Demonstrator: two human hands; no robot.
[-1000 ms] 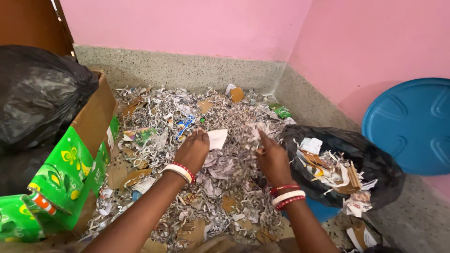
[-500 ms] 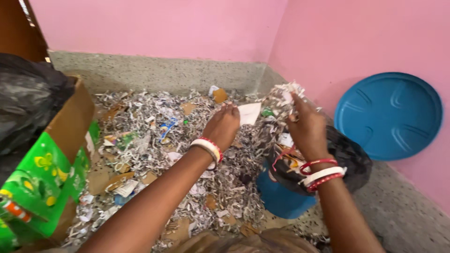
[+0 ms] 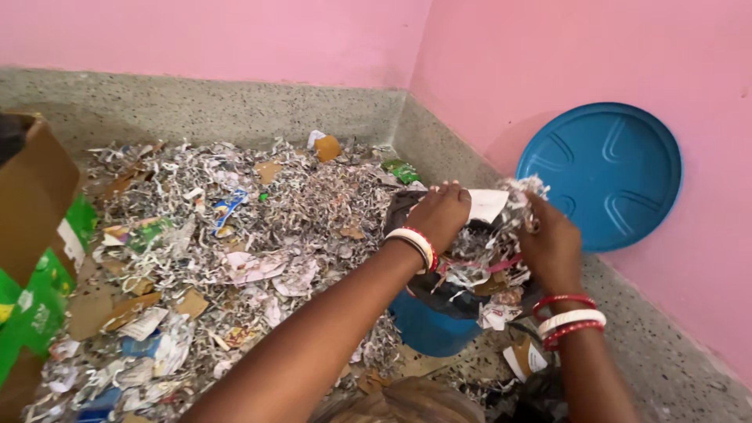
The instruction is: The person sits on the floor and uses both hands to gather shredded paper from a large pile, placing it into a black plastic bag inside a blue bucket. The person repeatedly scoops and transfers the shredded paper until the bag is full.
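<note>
Hands meet over a blue bin (image 3: pixel 429 329) that stands on the speckled floor (image 3: pixel 674 352) near the room's right corner, lined with a black bag (image 3: pixel 439 283). The left hand (image 3: pixel 440 215) is curled, knuckles up, pressing on a clump of shredded paper (image 3: pixel 486 251) with a flat white sheet (image 3: pixel 487 205) showing just past its fingers; white and red bangles circle its wrist. The right hand (image 3: pixel 552 247) closes around the far side of the same clump, strips sticking up above its fingers, and it too wears red and white bangles. The clump sits at the mouth of the bag, touching its rim. Left of the bin, a wide heap of paper scraps (image 3: pixel 235 235) and torn brown card spreads across the floor up to the grey skirting of the back wall. A cardboard box (image 3: pixel 35 235) with green printed sides stands at the floor's left edge. A round blue lid (image 3: pixel 603 176) leans upright against the pink right wall, just beyond the right hand.
</note>
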